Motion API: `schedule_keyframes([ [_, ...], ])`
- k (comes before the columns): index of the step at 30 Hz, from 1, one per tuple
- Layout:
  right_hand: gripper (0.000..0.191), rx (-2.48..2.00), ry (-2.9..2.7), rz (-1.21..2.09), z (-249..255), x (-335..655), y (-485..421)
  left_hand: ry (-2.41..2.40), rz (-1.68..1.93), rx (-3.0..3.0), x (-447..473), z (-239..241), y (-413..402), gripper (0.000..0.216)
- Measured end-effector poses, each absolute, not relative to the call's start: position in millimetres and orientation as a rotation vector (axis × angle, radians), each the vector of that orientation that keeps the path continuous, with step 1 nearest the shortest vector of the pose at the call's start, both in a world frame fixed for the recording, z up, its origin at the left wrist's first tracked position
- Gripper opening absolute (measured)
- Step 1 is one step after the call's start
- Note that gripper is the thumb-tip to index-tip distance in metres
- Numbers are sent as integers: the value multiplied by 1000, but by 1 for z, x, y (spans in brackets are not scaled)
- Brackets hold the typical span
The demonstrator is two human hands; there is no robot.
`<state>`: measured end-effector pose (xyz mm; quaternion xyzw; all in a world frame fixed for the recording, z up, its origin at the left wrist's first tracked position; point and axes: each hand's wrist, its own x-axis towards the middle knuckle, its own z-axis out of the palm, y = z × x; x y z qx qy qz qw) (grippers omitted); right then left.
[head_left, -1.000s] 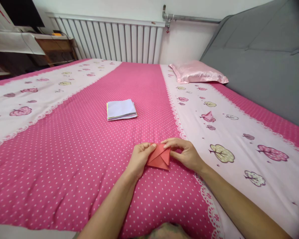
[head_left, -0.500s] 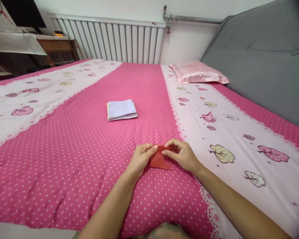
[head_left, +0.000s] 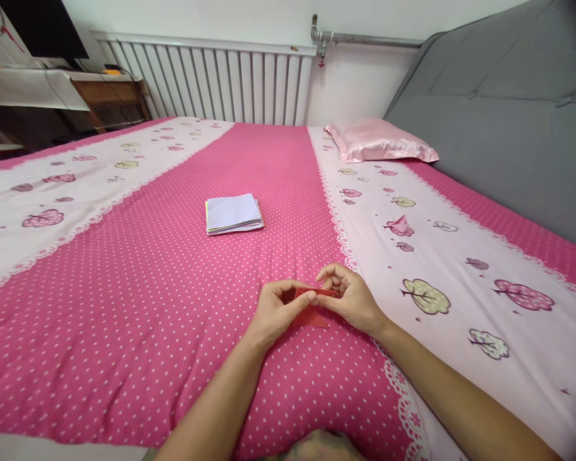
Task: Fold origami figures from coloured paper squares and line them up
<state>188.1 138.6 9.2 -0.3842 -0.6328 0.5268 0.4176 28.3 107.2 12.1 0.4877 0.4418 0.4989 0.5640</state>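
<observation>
A small folded piece of red paper (head_left: 312, 312) rests on the pink dotted bedspread (head_left: 173, 307) right in front of me. My left hand (head_left: 273, 314) pinches its left side, thumb and fingers closed on the paper. My right hand (head_left: 352, 299) pinches the right side, fingers curled over the top edge. The two thumbs nearly meet above the paper, and most of the sheet is hidden between the hands. Further away on the bed lies a stack of pale paper sheets (head_left: 233, 213), apart from both hands.
A pink satin pillow (head_left: 379, 140) lies at the far right by the grey padded headboard (head_left: 509, 109). A white radiator (head_left: 206, 80) runs along the far wall, and a wooden desk (head_left: 105, 96) stands at the far left.
The red paper has been folded up smaller. Earlier it lay flatter and showed a wider triangle; now the hands have closed together over it and only a thin edge shows.
</observation>
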Motion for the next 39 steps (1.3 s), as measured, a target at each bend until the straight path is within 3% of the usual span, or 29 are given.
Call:
schedule_keyframes([
  [7,25,-897,-1409,1359,14,186,137,1011,1238,1016,27,10,108,20],
  [15,14,-883,-1458,1211,18,189,135,940,1076,1053,27,15,107,22],
  [19,18,-863,-1410,1268,18,190,139,993,1106,1030,26,13,108,21],
  [23,22,-879,-1324,1089,18,192,142,1044,1307,881,24,10,111,21],
  [28,38,-857,-1434,1062,18,189,138,934,1477,555,24,12,115,21],
  [39,31,-918,-1604,897,13,181,129,798,1319,462,25,19,110,13],
])
